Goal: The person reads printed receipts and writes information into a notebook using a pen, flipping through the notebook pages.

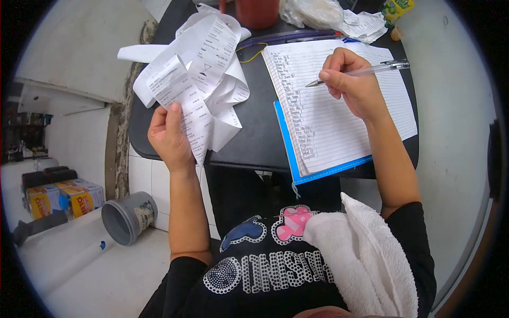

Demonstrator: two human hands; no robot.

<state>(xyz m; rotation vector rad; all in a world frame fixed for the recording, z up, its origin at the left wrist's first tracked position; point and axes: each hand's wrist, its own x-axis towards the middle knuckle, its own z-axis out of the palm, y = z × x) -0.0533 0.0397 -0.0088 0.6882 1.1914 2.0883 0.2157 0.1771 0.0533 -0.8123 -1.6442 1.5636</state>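
Note:
My left hand [170, 135] is closed on a long, crumpled receipt [193, 87], thumb on top of the printed paper. The strip folds over itself in several loops above the black table [254, 132]. Between thumb and fingers of my right hand [352, 79] is a clear ballpoint pen [376, 69], its tip pointing left, just over the page. Under it lies an open lined notebook [344, 132] with a handwritten column down its left side. A blue cover [289, 143] shows along the notebook's left and lower edges.
At the table's back stand a red container [257, 11], a plastic bag [313, 11], crumpled papers [366, 25] and a yellow-green packet [396, 9]. A white towel [366, 259] hangs over my shirt. On the floor to the left are a grey bucket [127, 217] and boxes [66, 199].

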